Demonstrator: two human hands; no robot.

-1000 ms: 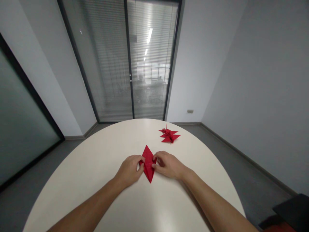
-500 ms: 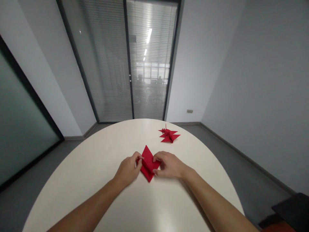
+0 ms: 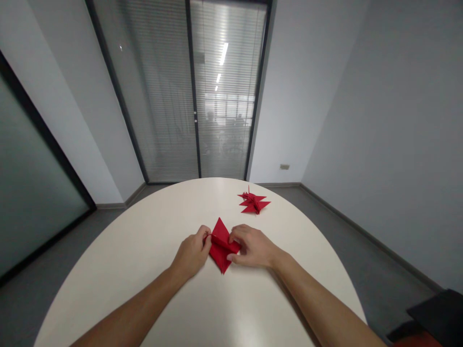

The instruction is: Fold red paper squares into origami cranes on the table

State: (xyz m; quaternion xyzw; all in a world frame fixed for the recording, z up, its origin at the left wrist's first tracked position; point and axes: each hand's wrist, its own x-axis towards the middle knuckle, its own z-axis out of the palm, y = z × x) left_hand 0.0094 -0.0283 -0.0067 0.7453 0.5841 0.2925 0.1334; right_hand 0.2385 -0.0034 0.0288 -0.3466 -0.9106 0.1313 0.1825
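Observation:
A folded red paper [image 3: 221, 246], kite-shaped with a flap lifted to the right, lies on the white round table [image 3: 152, 250] in front of me. My left hand [image 3: 191, 254] pinches its left edge with fingers closed. On the other side, my right hand [image 3: 251, 246] grips the raised flap between thumb and fingers. Both wrists rest low over the table.
Several finished red paper cranes [image 3: 253, 202] sit together at the far right of the table. Beyond the table's far edge are glass doors with blinds [image 3: 195, 96] and grey floor. A dark object [image 3: 434, 313] sits at the lower right.
The flat kite shape has been opened on its right side. My right hand pulled a flap outward while my left hand shifted slightly along the left edge.

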